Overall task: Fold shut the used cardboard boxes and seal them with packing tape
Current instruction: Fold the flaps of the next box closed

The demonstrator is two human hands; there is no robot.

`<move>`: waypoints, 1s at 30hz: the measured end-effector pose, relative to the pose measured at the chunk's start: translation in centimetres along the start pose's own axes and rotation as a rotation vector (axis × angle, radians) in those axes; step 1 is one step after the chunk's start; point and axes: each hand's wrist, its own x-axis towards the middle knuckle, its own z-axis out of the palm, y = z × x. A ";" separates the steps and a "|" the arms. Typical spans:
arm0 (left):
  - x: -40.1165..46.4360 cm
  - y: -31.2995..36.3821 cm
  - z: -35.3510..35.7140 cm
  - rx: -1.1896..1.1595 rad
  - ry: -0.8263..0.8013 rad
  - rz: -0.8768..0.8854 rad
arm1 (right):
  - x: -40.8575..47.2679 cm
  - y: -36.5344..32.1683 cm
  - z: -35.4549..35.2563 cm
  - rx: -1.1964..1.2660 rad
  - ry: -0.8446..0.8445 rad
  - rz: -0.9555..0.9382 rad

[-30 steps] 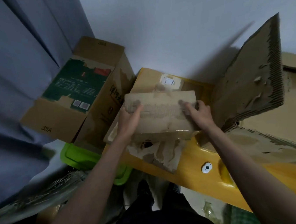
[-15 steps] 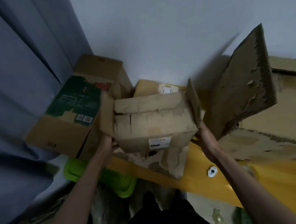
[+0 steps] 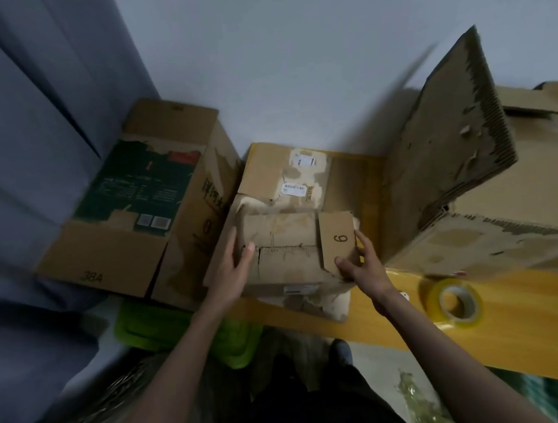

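Tape roll point(image 3: 454, 303) lies right of our right hand point(image 3: 362, 264), which pinches the flap point(image 3: 337, 236); left hand point(image 3: 238, 267) presses the box point(image 3: 286, 262) flat-fingered.

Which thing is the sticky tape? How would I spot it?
Find the long yellow tabletop running along the wall. Look to the right of the small cardboard box the person's hands are on, in front of the big torn carton. The tape roll lies flat there: the only round, shiny, yellowish ring among the square brown boxes.
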 end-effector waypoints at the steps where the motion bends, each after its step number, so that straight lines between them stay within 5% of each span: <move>1: -0.1 0.1 0.3 0.072 -0.006 0.019 | 0.0 0.1 0.2 -0.032 0.026 0.004; 9: -1.4 -1.4 0.9 0.116 0.066 0.076 | -4.1 1.0 -0.7 -0.175 0.208 -0.068; 16: -4.6 1.0 6.4 0.223 -0.104 0.124 | -10.0 3.7 -6.2 -0.341 0.501 -0.016; 30: -11.1 10.1 24.3 0.417 -0.514 0.500 | -16.6 8.4 -23.3 -0.345 0.987 0.220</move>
